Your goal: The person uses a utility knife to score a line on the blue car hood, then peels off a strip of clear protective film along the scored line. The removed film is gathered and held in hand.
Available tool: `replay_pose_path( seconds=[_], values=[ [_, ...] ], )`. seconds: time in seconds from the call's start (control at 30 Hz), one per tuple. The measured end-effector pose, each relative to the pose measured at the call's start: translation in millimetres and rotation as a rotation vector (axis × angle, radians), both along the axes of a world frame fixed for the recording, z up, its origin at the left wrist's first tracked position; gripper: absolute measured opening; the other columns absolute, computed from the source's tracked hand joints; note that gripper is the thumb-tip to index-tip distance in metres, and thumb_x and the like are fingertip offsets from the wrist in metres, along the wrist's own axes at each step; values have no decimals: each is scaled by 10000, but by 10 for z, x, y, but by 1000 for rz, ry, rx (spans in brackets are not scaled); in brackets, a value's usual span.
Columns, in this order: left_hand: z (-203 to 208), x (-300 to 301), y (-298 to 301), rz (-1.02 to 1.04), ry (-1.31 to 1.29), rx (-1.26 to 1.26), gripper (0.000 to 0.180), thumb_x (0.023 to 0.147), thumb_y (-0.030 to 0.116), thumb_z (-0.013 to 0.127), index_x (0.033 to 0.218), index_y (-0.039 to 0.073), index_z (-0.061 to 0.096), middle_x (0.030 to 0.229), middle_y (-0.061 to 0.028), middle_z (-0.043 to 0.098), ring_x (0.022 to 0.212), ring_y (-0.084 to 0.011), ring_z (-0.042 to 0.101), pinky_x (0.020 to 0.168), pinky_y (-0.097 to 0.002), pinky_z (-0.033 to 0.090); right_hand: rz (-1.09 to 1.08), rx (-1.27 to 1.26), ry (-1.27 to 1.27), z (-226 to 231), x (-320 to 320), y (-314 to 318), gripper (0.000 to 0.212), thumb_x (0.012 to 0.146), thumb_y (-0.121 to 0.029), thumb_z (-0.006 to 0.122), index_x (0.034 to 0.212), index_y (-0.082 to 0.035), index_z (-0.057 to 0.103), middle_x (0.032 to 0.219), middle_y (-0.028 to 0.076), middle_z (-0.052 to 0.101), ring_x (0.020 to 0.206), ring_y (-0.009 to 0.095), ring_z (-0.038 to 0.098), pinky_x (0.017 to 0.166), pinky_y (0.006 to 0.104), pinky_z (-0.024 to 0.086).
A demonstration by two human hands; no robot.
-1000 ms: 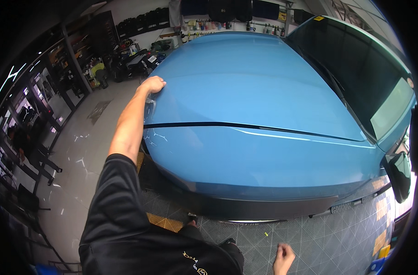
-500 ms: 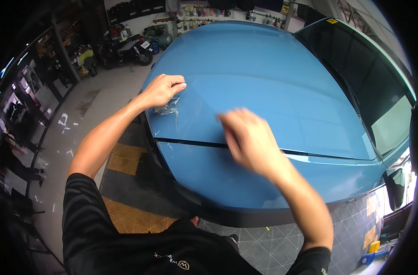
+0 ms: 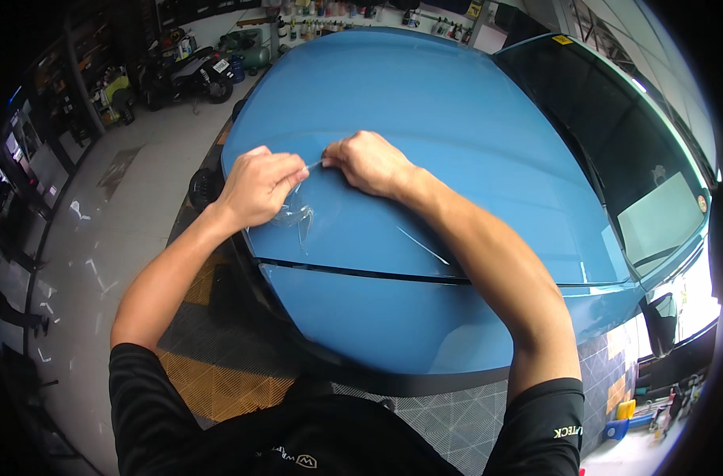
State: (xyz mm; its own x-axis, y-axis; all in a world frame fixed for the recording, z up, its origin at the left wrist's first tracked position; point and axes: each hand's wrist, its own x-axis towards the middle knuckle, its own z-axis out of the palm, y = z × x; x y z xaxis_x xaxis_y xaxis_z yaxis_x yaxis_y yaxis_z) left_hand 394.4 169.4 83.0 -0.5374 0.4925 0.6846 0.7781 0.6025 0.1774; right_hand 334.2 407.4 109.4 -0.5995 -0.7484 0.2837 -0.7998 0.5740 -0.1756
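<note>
A blue car [image 3: 457, 119] fills the middle of the view, its hood facing me. A clear protective film [image 3: 298, 214] lies on the hood's near left corner, crumpled and lifted at its edge. My left hand [image 3: 258, 186] pinches the loose film near the hood's left edge. My right hand [image 3: 369, 163] is closed on the same film edge just to the right, and a thin strip of film stretches between the two hands. Both forearms reach forward over the front bumper [image 3: 377, 341].
The dark windscreen [image 3: 615, 135] lies at the upper right, with a side mirror [image 3: 663, 325] at the right. A motorcycle [image 3: 183, 71] and shelves of bottles [image 3: 353, 12] stand at the back. Orange and grey floor tiles [image 3: 219, 381] lie under the car's nose.
I have leaned in closer over the hood. My right hand has moved up from mid-air and taken hold of the film edge beside my left hand.
</note>
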Motion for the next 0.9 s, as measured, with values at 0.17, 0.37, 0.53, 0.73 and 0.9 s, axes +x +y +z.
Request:
replay_pose_path(
  seconds=[0.17,0.37,0.53,0.73,0.9],
  values=[
    [60,158,-21,-34,-101,8,243,992,222,639,844,42,707,743,-91,674,674,-291,633,714,-349,479,-89,96,50,45,370,37,294,838,-47,623,1090,-98,767,988,180,763,975,363,732,895,452,587],
    [870,-507,397,389,-666,-193,802,1018,674,432,909,-47,766,829,-186,725,795,-271,707,781,-408,546,-158,8,168,-36,589,-65,150,845,-104,639,946,-50,736,927,179,760,914,341,735,883,465,571],
    [716,-902,1194,294,-534,-839,826,997,705,430,956,-44,774,920,-262,744,916,-420,716,861,-496,548,-183,-52,224,-181,719,-29,103,830,-76,637,906,-54,704,933,136,750,942,305,730,809,441,581],
    [620,-1022,927,-25,-595,-632,455,1003,368,558,812,-10,722,747,-249,669,720,-407,642,722,-529,482,-135,109,309,-176,685,-4,112,843,-113,645,924,-53,693,994,137,750,1012,278,716,848,420,573],
    [606,-762,823,-90,-452,-607,346,957,238,561,740,-16,649,655,-233,612,652,-435,596,684,-534,471,-47,-343,473,-14,1105,299,229,878,-147,607,1013,-4,725,972,178,753,955,310,743,831,454,591]
  ],
)
